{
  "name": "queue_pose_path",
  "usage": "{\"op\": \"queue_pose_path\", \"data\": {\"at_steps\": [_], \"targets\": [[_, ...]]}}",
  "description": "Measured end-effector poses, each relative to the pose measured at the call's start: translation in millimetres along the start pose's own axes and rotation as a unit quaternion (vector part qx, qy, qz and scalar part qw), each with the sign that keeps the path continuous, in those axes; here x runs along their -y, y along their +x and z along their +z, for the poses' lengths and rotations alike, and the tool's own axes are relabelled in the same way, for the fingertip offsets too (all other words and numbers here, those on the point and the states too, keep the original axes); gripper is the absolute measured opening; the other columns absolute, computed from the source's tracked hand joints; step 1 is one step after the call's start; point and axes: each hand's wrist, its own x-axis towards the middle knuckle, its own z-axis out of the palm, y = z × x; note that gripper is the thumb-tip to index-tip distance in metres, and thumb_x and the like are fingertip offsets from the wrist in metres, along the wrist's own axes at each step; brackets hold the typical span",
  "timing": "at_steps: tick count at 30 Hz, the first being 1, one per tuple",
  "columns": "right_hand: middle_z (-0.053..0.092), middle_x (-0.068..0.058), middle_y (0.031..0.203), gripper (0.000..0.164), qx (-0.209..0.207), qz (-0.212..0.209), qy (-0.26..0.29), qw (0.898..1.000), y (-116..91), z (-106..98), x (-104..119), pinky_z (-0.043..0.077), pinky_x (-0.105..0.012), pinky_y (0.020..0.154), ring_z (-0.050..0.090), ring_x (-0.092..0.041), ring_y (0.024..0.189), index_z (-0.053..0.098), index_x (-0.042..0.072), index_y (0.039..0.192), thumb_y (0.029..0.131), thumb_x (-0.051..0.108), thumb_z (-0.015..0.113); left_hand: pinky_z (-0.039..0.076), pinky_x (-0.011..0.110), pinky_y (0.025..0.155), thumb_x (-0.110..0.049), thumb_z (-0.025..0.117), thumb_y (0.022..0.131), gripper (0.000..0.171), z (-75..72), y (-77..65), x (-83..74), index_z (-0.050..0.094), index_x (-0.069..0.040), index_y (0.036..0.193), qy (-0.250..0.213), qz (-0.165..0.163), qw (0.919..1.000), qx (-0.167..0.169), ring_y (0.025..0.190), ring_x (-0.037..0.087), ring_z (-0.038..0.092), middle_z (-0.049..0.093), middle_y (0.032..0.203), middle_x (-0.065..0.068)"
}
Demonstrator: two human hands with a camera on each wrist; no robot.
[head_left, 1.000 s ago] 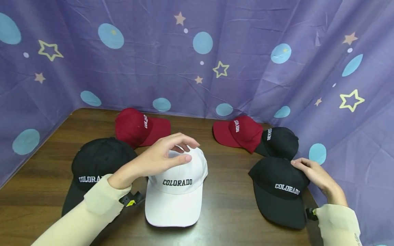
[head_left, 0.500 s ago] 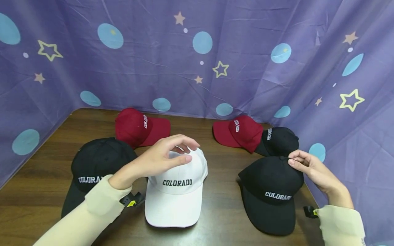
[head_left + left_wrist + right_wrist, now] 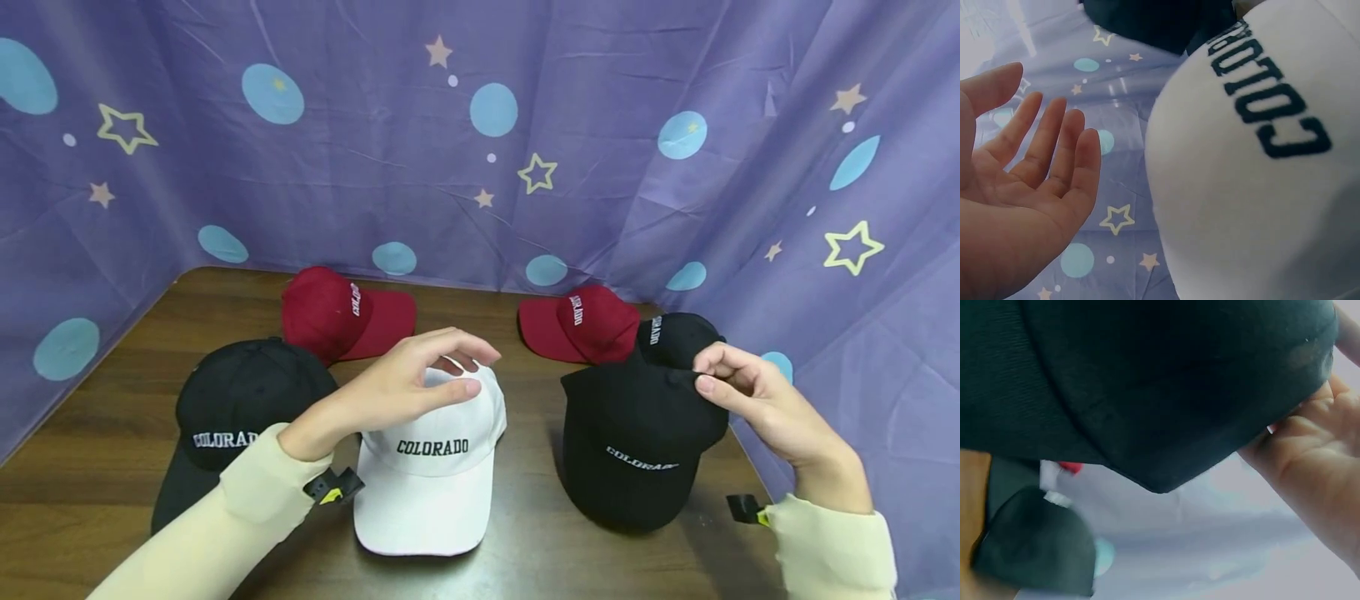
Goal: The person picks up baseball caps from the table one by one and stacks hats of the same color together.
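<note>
My right hand pinches a black baseball cap near its top between thumb and fingers. That cap hangs tilted over the right side of the table, its white COLORADO lettering facing me. In the right wrist view its dark crown fills the top, with the palm beside it. A white baseball cap sits mid-table, brim toward me. Over its crown hovers my left hand, fingers relaxed, holding nothing. The left wrist view shows a gap between that hand and the white cap.
Another black cap lies at left, partly behind my left forearm. Two red caps stand along the back of the wooden table. A further black cap is at back right, partly hidden. A purple patterned curtain encloses the table.
My right hand has raised the black cap and brought it leftward, its brim tipping downward and under. The left hand has barely moved; the other caps stay where they were.
</note>
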Motion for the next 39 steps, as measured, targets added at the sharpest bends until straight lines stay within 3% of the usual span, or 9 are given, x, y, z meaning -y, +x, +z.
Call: {"op": "queue_pose_path", "data": {"at_steps": [4, 10, 16, 23, 32, 39], "targets": [[0.069, 0.002, 0.092, 0.028, 0.004, -0.029, 0.024, 0.999, 13.2, 11.3, 19.4, 0.047, -0.025, 0.074, 0.061, -0.013, 0.084, 0.06, 0.002, 0.113, 0.1, -0.02, 0.048, 0.052, 0.04, 0.109, -0.02, 0.075, 0.1, 0.04, 0.1, 6.2, -5.5, 0.066, -0.016, 0.139, 0.013, 0.0, 0.9999, 0.002, 0.126, 0.016, 0.063, 0.066, 0.138, -0.005], [0.064, 0.0, 0.087, 0.025, 0.036, -0.056, 0.042, 0.997, 39.1, 35.8, 44.4, 0.047, -0.028, 0.07, 0.059, -0.015, 0.078, 0.061, 0.002, 0.109, 0.1, -0.018, 0.051, 0.048, 0.044, 0.114, -0.027, 0.076, 0.1, 0.046, -0.3, 17.2, -17.1, 0.065, -0.02, 0.143, 0.021, 0.008, 0.9997, 0.001, 0.133, 0.015, 0.058, 0.063, 0.143, -0.007], [0.057, -0.003, 0.083, 0.017, 0.068, -0.065, 0.035, 0.995, 62.5, 66.4, 59.8, 0.044, -0.031, 0.066, 0.052, -0.018, 0.074, 0.061, 0.004, 0.104, 0.101, -0.013, 0.056, 0.047, 0.042, 0.114, -0.028, 0.076, 0.099, 0.049, 0.6, 23.9, -25.8, 0.063, -0.022, 0.146, 0.019, 0.012, 0.9982, 0.056, 0.132, 0.009, 0.059, 0.064, 0.14, -0.011], [0.062, -0.007, 0.085, 0.011, 0.085, -0.038, 0.063, 0.994, 77.8, 88.8, 62.1, 0.05, -0.031, 0.071, 0.059, -0.021, 0.076, 0.06, 0.004, 0.105, 0.103, -0.006, 0.057, 0.05, 0.041, 0.11, -0.025, 0.078, 0.098, 0.047, -6.6, 20.1, -29.2, 0.062, -0.023, 0.143, -0.047, -0.008, 0.9945, 0.094, 0.122, 0.01, 0.065, 0.071, 0.128, -0.009], [0.063, -0.006, 0.084, 0.007, 0.093, 0.001, 0.089, 0.992, 83.4, 99.1, 56.3, 0.053, -0.03, 0.071, 0.062, -0.021, 0.072, 0.06, 0.005, 0.107, 0.105, -0.001, 0.057, 0.054, 0.042, 0.103, -0.017, 0.081, 0.096, 0.036, -16.5, 11.4, -29.5, 0.065, -0.016, 0.129, -0.126, -0.044, 0.9815, 0.137, 0.113, 0.022, 0.068, 0.074, 0.116, 0.002], [0.064, -0.006, 0.085, 0.003, 0.099, 0.023, 0.054, 0.993, 85.4, 106.4, 48.2, 0.054, -0.03, 0.075, 0.063, -0.022, 0.076, 0.061, 0.005, 0.108, 0.107, 0.005, 0.059, 0.06, 0.041, 0.095, -0.009, 0.077, 0.098, 0.032, -20.5, 5.8, -30.8, 0.064, -0.007, 0.127, -0.187, -0.061, 0.9694, 0.147, 0.108, 0.033, 0.069, 0.072, 0.115, 0.013]]}}
